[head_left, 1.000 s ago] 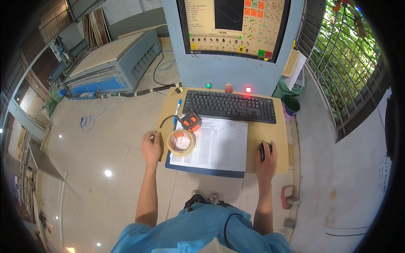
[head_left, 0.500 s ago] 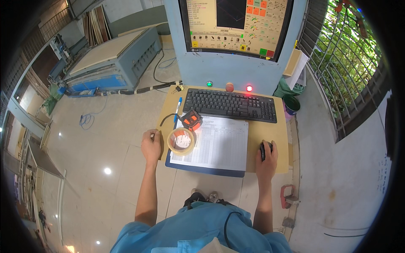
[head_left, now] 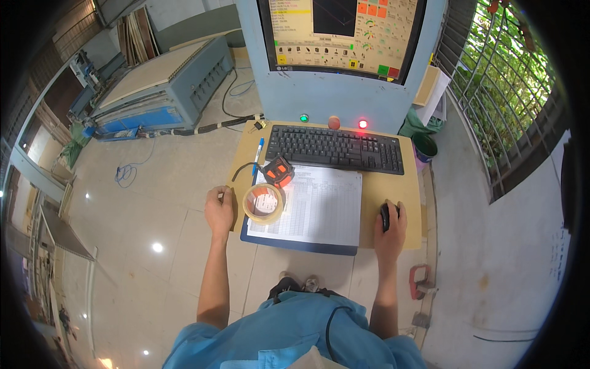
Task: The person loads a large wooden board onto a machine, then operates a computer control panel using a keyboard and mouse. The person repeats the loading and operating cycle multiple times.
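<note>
My right hand (head_left: 389, 232) is closed over a black computer mouse (head_left: 386, 217) on the right side of a tan board shelf (head_left: 375, 190). At the shelf's left edge, my left hand (head_left: 219, 209) is curled round the rim, with its thumb on top. Between my hands a printed table sheet (head_left: 319, 209) lies on a dark blue clipboard (head_left: 301, 246). A roll of tape (head_left: 278, 212) and a black and orange tape measure (head_left: 278, 172) rest on the sheet's left part. Behind them is a black keyboard (head_left: 335, 149), with a blue and white pen (head_left: 258, 154) to its left.
A lit monitor (head_left: 341, 37) sits in a light blue cabinet (head_left: 307, 92) with a green, a red and a glowing red button. Far left stands a large flatbed machine (head_left: 160, 86). Cables (head_left: 203, 127) cross the tiled floor. A barred window (head_left: 504, 86) is at right.
A yellow highlighted line now shows in the monitor's text area. The view has shifted slightly; both hands keep their places on the shelf edge and the mouse.
</note>
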`<move>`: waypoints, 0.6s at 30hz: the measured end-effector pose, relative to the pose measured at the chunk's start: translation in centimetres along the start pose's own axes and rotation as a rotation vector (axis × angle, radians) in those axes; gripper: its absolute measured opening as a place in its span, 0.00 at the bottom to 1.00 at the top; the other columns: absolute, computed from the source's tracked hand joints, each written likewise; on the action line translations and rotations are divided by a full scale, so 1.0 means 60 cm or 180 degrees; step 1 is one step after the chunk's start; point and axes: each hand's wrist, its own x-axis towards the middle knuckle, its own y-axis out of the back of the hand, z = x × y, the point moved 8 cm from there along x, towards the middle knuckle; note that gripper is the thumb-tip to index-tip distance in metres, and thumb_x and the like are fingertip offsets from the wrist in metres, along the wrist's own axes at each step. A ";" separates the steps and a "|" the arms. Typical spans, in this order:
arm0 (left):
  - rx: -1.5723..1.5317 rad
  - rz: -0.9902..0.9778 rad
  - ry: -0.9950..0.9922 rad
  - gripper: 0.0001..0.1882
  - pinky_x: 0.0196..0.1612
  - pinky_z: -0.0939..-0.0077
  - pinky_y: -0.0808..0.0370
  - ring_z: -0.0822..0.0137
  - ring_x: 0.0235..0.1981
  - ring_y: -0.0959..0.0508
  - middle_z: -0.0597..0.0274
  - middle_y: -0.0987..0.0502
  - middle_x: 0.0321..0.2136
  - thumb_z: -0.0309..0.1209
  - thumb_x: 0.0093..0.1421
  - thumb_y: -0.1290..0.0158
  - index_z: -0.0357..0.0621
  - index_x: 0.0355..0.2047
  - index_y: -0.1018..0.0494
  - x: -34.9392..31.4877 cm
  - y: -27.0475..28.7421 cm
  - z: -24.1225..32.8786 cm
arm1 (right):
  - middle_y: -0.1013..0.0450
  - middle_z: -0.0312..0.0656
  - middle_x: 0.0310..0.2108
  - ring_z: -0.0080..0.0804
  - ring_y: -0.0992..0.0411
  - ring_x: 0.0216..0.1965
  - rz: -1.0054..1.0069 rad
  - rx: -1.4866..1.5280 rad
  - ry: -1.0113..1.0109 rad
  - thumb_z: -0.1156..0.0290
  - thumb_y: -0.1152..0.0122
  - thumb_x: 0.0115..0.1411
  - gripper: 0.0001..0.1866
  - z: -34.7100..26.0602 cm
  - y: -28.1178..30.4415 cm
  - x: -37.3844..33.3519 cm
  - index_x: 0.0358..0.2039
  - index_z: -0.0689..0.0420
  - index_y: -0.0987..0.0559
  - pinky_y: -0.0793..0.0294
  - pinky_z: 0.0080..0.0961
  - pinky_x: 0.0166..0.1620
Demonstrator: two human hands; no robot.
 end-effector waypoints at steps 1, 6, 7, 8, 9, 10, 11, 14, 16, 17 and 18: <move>0.0009 -0.0004 -0.0020 0.12 0.41 0.63 0.24 0.57 0.35 0.18 0.52 0.18 0.38 0.37 0.65 0.44 0.42 0.42 0.21 0.001 0.000 -0.001 | 0.35 0.59 0.63 0.59 0.34 0.61 -0.0001 0.0076 -0.0043 0.70 0.38 0.63 0.23 0.001 0.003 0.005 0.59 0.53 0.24 0.31 0.43 0.60; -0.0002 -0.0114 -0.0069 0.15 0.39 0.66 0.24 0.60 0.34 0.18 0.53 0.18 0.37 0.39 0.67 0.45 0.40 0.44 0.21 0.002 -0.010 -0.009 | 0.34 0.60 0.63 0.59 0.37 0.64 0.0064 0.0325 -0.0028 0.65 0.39 0.64 0.23 0.024 0.014 0.096 0.60 0.52 0.26 0.38 0.45 0.66; -0.0075 -0.0186 -0.0001 0.15 0.38 0.67 0.24 0.62 0.34 0.18 0.53 0.18 0.37 0.39 0.67 0.46 0.40 0.44 0.22 0.003 -0.014 -0.012 | 0.34 0.59 0.63 0.59 0.38 0.65 0.0075 0.0353 0.0142 0.64 0.39 0.65 0.23 0.024 0.011 0.123 0.60 0.51 0.26 0.39 0.45 0.66; -0.0058 -0.0230 -0.0077 0.15 0.38 0.68 0.24 0.63 0.33 0.19 0.53 0.18 0.37 0.39 0.67 0.46 0.39 0.44 0.22 0.002 -0.019 -0.009 | 0.34 0.59 0.63 0.58 0.38 0.65 0.0029 0.0441 0.0305 0.64 0.40 0.65 0.22 0.024 0.000 0.154 0.59 0.51 0.24 0.39 0.45 0.66; -0.0069 -0.0247 -0.0081 0.15 0.38 0.68 0.24 0.63 0.33 0.19 0.53 0.18 0.37 0.39 0.68 0.46 0.39 0.44 0.22 0.003 -0.019 -0.009 | 0.35 0.60 0.63 0.59 0.39 0.65 -0.0139 0.0414 0.0394 0.64 0.40 0.64 0.21 0.025 -0.019 0.185 0.58 0.51 0.24 0.39 0.45 0.66; -0.0152 -0.0169 -0.0066 0.15 0.38 0.69 0.24 0.64 0.33 0.19 0.54 0.18 0.37 0.38 0.68 0.46 0.39 0.44 0.22 0.003 -0.015 -0.008 | 0.35 0.61 0.63 0.60 0.39 0.65 -0.0172 0.0463 0.0795 0.63 0.41 0.64 0.21 0.010 -0.034 0.213 0.57 0.52 0.23 0.39 0.46 0.67; -0.0070 -0.0221 -0.0117 0.15 0.38 0.69 0.24 0.64 0.33 0.19 0.54 0.18 0.37 0.38 0.68 0.46 0.39 0.44 0.22 0.004 -0.015 -0.004 | 0.34 0.62 0.62 0.60 0.39 0.65 -0.0316 0.0298 0.0795 0.66 0.42 0.65 0.19 0.007 -0.061 0.240 0.56 0.51 0.22 0.39 0.46 0.67; -0.0012 -0.0207 -0.0185 0.14 0.38 0.69 0.23 0.63 0.33 0.18 0.54 0.18 0.38 0.37 0.68 0.46 0.39 0.43 0.21 0.006 -0.011 0.003 | 0.34 0.62 0.61 0.60 0.39 0.65 -0.0651 -0.0107 0.1139 0.70 0.46 0.64 0.17 -0.015 -0.129 0.280 0.53 0.52 0.20 0.40 0.45 0.67; 0.0062 -0.0188 -0.0145 0.14 0.38 0.68 0.23 0.62 0.33 0.18 0.54 0.18 0.39 0.37 0.67 0.46 0.38 0.43 0.21 0.005 -0.008 0.002 | 0.33 0.62 0.60 0.60 0.40 0.65 -0.0846 -0.0206 0.1288 0.71 0.48 0.63 0.17 -0.030 -0.163 0.294 0.51 0.53 0.19 0.42 0.47 0.69; 0.0086 -0.0148 -0.0221 0.14 0.38 0.68 0.23 0.62 0.33 0.18 0.54 0.18 0.39 0.37 0.67 0.45 0.38 0.42 0.21 0.004 -0.006 0.005 | 0.32 0.62 0.60 0.60 0.39 0.65 -0.0906 -0.0181 0.1329 0.71 0.49 0.62 0.17 -0.036 -0.175 0.298 0.49 0.55 0.18 0.43 0.48 0.69; 0.0065 -0.0126 -0.0243 0.14 0.38 0.68 0.23 0.61 0.33 0.18 0.54 0.17 0.39 0.37 0.67 0.45 0.39 0.42 0.21 0.003 -0.006 0.005 | 0.32 0.61 0.59 0.60 0.39 0.65 -0.0982 -0.0182 0.1348 0.72 0.50 0.61 0.18 -0.040 -0.184 0.302 0.48 0.56 0.18 0.44 0.49 0.70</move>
